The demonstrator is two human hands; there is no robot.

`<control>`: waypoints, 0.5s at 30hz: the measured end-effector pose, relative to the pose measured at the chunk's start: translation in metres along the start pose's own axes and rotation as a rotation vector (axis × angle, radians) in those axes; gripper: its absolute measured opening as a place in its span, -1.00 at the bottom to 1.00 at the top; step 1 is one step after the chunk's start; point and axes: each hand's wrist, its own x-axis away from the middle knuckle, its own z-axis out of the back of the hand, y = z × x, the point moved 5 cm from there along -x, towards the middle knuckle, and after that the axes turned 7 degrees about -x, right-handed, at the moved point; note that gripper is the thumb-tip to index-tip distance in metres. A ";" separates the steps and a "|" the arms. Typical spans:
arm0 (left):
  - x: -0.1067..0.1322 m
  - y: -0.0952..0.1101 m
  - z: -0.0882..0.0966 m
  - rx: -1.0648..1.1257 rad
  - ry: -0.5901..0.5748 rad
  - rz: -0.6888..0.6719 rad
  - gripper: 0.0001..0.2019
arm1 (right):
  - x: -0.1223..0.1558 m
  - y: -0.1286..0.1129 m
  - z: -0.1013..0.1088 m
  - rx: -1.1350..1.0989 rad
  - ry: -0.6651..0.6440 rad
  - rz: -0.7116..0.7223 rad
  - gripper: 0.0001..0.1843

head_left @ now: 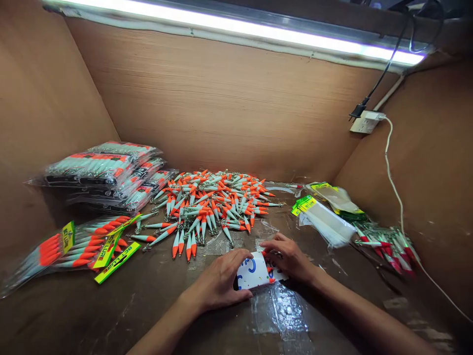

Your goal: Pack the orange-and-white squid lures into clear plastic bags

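Observation:
Between my hands, low over the table, is a white printed box or folded card (pixel 253 272) with blue lettering. My left hand (pixel 223 280) grips its left end, thumb along the near edge and fingers over the far side. At the right end my right hand (pixel 287 260) has its fingers curled inward. Small orange tips (pixel 271 280), like those of the lures, show there beside another white printed piece. What the right fingers pinch is hidden. Beyond the hands lies a heap of orange and pale squid-jig lures (pixel 218 202) with metal hooks.
Clear packs of lures (pixel 92 167) are stacked at back left. In front lie yellow-topped bags filled with lures (pixel 88 246). Flat bags with yellow headers (pixel 325 219) and red-and-white lures (pixel 391 251) lie right. A white cable (pixel 393 182) hangs from a wall socket (pixel 365 122).

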 end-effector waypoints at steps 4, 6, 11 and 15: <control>0.001 -0.002 0.000 -0.038 -0.020 -0.008 -0.33 | -0.007 0.000 0.003 -0.035 -0.117 -0.029 -0.75; 0.002 -0.004 0.000 -0.066 -0.031 -0.014 -0.31 | -0.011 -0.001 0.008 -0.075 -0.170 -0.042 -0.76; 0.004 -0.007 -0.003 -0.088 -0.056 -0.024 -0.23 | -0.009 0.002 0.016 -0.193 -0.221 -0.176 -0.73; 0.003 -0.006 -0.004 -0.092 -0.067 -0.014 -0.22 | -0.005 -0.003 0.011 -0.076 -0.159 -0.091 -0.81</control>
